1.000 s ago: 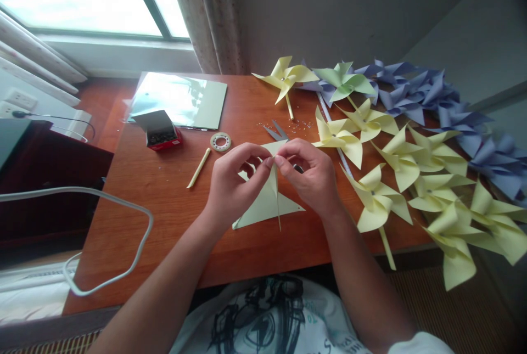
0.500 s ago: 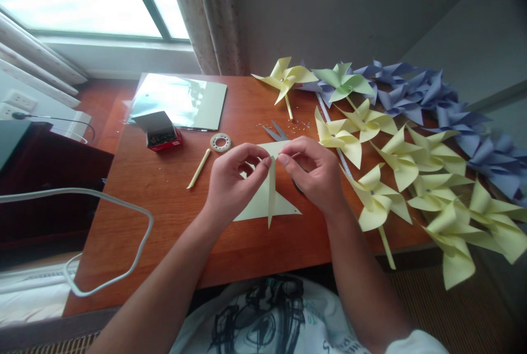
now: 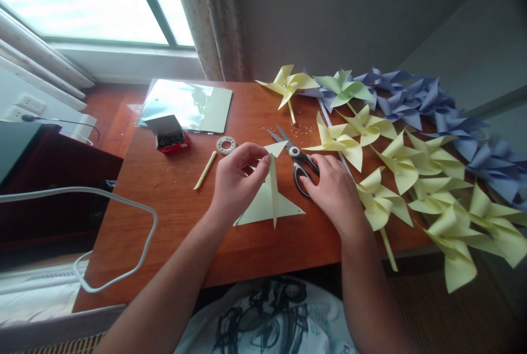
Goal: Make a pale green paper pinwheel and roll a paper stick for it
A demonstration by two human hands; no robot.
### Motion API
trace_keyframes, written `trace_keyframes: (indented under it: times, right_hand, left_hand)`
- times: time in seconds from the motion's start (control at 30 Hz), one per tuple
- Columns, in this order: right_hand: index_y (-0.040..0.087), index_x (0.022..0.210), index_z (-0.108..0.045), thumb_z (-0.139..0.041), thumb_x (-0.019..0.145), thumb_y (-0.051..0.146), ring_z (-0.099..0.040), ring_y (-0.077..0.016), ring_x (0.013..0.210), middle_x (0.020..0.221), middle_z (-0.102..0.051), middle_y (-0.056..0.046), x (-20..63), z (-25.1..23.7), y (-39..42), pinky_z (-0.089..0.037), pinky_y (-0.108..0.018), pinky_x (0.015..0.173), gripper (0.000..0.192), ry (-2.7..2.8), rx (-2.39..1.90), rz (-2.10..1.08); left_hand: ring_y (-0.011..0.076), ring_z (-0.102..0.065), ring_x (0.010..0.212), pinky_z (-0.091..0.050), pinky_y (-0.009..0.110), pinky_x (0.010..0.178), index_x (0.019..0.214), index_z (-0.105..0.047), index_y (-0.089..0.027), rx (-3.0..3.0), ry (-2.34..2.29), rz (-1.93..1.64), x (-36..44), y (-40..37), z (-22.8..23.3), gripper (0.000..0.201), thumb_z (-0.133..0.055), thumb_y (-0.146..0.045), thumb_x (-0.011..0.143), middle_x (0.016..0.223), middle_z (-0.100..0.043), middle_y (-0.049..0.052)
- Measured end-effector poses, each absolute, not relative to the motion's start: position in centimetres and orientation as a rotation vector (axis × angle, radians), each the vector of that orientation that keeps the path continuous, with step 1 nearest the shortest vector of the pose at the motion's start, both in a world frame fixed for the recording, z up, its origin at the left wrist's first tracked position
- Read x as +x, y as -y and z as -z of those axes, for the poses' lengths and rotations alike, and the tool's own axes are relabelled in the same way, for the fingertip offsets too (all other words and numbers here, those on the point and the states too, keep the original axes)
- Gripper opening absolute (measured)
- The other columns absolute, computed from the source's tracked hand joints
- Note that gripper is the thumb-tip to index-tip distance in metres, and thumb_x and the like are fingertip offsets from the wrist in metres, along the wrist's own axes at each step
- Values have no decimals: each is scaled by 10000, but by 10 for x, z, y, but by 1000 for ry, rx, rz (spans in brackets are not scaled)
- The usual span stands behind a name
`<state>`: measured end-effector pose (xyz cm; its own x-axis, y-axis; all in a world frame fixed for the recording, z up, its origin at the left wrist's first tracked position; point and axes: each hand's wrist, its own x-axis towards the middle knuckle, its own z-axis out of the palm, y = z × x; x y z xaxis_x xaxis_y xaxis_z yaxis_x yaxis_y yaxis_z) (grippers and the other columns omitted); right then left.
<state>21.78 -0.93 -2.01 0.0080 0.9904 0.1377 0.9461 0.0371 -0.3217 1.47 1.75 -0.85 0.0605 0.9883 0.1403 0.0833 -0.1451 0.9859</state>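
Our right hand (image 3: pixel 335 192) has left the yellow paper (image 3: pixel 267 203), now curled onto the scissors (image 3: pixel 298 167) at 3 o'clock. Left hand (image 3: pixel 239 184) pinches the paper's fold.

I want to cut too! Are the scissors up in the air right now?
No, the scissors lie flat on the table, with the right hand touching their handles.

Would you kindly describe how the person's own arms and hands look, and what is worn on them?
Both arms are bare along all that shows, with no gloves, watch, rings or bracelets visible on the left hand or the right hand. The only sleeve showing is a small white edge by the right upper arm at the bottom of the picture. It matches the white shirt, which bears a dark line drawing.
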Motion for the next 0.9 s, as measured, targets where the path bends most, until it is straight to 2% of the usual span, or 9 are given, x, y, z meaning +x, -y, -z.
trace_keyframes:
  times: [0.2, 0.3, 0.4, 0.5, 0.67, 0.9]
  right_hand:
    - [222, 1078, -649, -707, 784, 278, -663, -318, 933, 980, -692, -101, 213, 19, 10, -541, -460, 831, 305, 1832, -1941, -275]
    - [219, 1143, -654, -745, 749, 297, -672, -267, 881, 994, -682, -77, 216, 21, 11, -573, -440, 822, 411, 1611, -1827, -533]
    - [223, 1245, -637, -768, 769, 327, -673, -207, 857, 1060, -658, -67, 219, 27, 11, -599, -372, 797, 504, 1392, -1537, -862]
    - [249, 1244, -660, -827, 748, 347, -665, -189, 897, 1094, -639, -49, 219, 30, 10, -599, -336, 812, 533, 1327, -1338, -1030]
    - [277, 1251, -684, -879, 707, 365, -662, -210, 966, 1104, -621, -40, 218, 30, 12, -592, -344, 863, 584, 1486, -1356, -978]
    - [283, 1279, -667, -862, 749, 357, -673, -203, 890, 1072, -597, -43, 218, 28, 16, -607, -327, 789, 569, 1631, -1379, -831]
  left_hand:
    - [131, -625, 628, -511, 242, 560, 806, -655, -182, 1416, -1177, -1261, 14, -18, 8, 116, -705, -277, 849, 754, -682, 29]
    - [133, -626, 634, -509, 244, 564, 808, -655, -182, 1412, -1183, -1259, 13, -18, 7, 106, -696, -268, 856, 755, -678, 28]
    - [138, -632, 646, -515, 251, 578, 826, -659, -182, 1423, -1181, -1248, 12, -19, 9, 104, -690, -272, 869, 767, -686, 34]
    - [146, -643, 665, -523, 256, 593, 844, -658, -188, 1450, -1169, -1229, 11, -20, 11, 120, -685, -297, 886, 776, -689, 37]
    - [140, -625, 644, -518, 250, 580, 856, -651, -199, 1500, -1164, -1224, 9, -22, 14, 117, -688, -305, 888, 763, -669, 28]
    - [152, -647, 657, -538, 253, 569, 907, -660, -182, 1576, -1171, -1194, 10, -22, 11, 65, -641, -243, 899, 802, -703, 58]
